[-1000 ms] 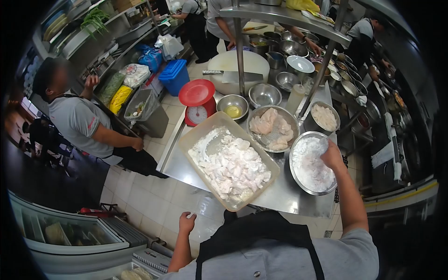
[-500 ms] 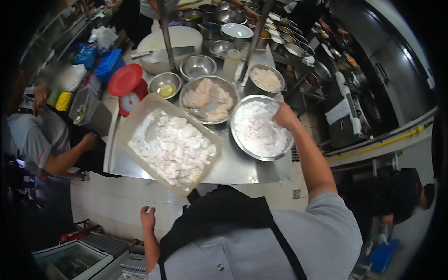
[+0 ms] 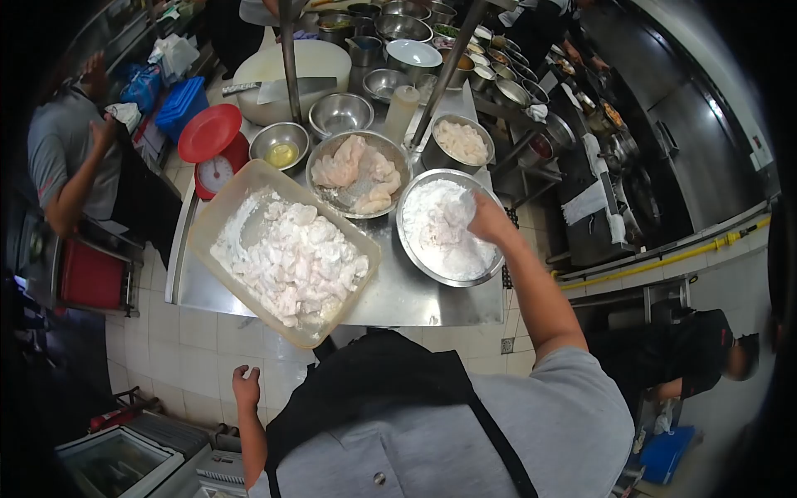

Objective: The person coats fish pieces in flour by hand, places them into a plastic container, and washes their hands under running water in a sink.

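Observation:
My right hand (image 3: 484,220) reaches into a steel bowl (image 3: 404,241) of white flour (image 3: 432,216). Flour covers its fingers, and whether they grip a piece is hidden. Down at my side, away from the table, hangs my left hand (image 3: 246,385), loosely curled with the thumb apart and nothing in it. A translucent plastic tub (image 3: 202,235) full of flour-coated pieces (image 3: 303,257) sits left of the bowl, overhanging the table's front edge. Behind them is a steel bowl (image 3: 313,176) with raw, pale pink meat (image 3: 340,162), which looks like chicken.
A red scale (image 3: 217,170), a small bowl (image 3: 257,147) with yellow liquid and a pot of pale pieces (image 3: 462,143) stand on the steel table (image 3: 398,303). Behind, a cleaver (image 3: 303,87) lies on a round chopping block (image 3: 332,62). A co-worker (image 3: 75,158) stands at left.
My right hand has moved slightly lower and toward the middle of the flour. The view has shifted a little. The co-worker at left stands more upright, with hands raised.

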The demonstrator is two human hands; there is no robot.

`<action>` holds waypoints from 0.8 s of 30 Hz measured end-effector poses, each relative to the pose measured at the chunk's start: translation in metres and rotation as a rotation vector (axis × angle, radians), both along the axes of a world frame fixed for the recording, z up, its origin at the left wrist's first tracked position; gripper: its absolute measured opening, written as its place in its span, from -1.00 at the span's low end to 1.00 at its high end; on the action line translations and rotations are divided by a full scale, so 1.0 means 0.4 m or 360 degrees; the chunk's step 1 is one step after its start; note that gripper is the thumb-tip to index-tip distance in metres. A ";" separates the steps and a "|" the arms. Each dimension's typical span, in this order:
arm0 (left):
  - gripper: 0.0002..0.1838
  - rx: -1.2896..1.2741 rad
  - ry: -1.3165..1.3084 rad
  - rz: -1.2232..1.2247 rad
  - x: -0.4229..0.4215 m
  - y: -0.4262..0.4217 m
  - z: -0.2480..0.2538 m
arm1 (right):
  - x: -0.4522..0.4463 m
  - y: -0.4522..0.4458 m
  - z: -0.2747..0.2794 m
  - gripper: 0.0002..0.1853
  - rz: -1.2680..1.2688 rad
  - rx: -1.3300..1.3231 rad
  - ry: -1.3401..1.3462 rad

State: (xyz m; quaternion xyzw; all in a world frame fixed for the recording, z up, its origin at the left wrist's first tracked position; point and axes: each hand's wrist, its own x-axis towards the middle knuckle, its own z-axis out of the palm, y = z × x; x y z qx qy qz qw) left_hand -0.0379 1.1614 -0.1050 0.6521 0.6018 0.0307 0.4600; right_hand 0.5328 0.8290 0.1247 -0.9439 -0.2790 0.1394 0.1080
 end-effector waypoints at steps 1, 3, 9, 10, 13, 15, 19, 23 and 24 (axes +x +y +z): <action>-0.53 0.0030 0.0017 0.0015 -0.001 0.003 0.004 | 0.003 -0.001 0.027 -0.06 0.0003 0.0194 -0.0102; -0.53 0.0060 0.0030 0.0022 0.003 0.013 0.005 | -0.042 0.049 0.095 -0.01 -0.0169 0.0120 0.0473; -0.55 0.0040 -0.0039 -0.0019 0.021 0.032 -0.009 | -0.093 0.115 -0.086 -0.15 -0.0113 -0.0141 -0.0017; -0.55 0.0058 -0.0045 -0.0047 0.022 0.032 -0.016 | -0.076 0.098 -0.095 -0.23 -0.0112 -0.0028 -0.0170; -0.55 0.0045 -0.0033 -0.0024 0.017 0.028 -0.031 | -0.018 0.044 -0.016 -0.46 -0.0360 0.0440 0.0047; -0.55 0.0023 -0.0008 0.0024 0.003 0.023 -0.042 | -0.027 0.035 0.097 -0.46 -0.0380 0.0594 0.0290; -0.54 0.0013 0.0008 0.0006 -0.001 0.015 -0.048 | -0.005 -0.003 0.097 -0.39 -0.0276 0.0620 0.0188; -0.53 -0.0046 -0.0026 0.0031 0.019 0.007 -0.016 | -0.050 -0.004 0.084 -0.22 -0.0103 -0.0034 0.0128; -0.53 -0.0041 -0.0025 0.0035 0.020 0.007 -0.019 | -0.070 0.003 0.077 -0.12 0.0025 -0.0405 -0.0073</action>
